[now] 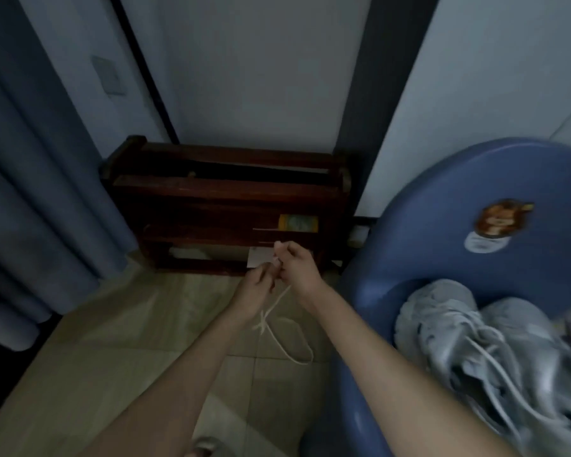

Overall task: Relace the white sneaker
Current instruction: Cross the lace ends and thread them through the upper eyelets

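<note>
Two hands: left hand [256, 285], right hand [299, 265] pinch lace [279, 328] | sneakers [495, 354] blurred

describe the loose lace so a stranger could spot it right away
Start at the big blue chair on the right, then look left to the two hands held out over the tiled floor. The lace hangs from them in a loop, free of the sneakers, unlike the threaded one.
</note>
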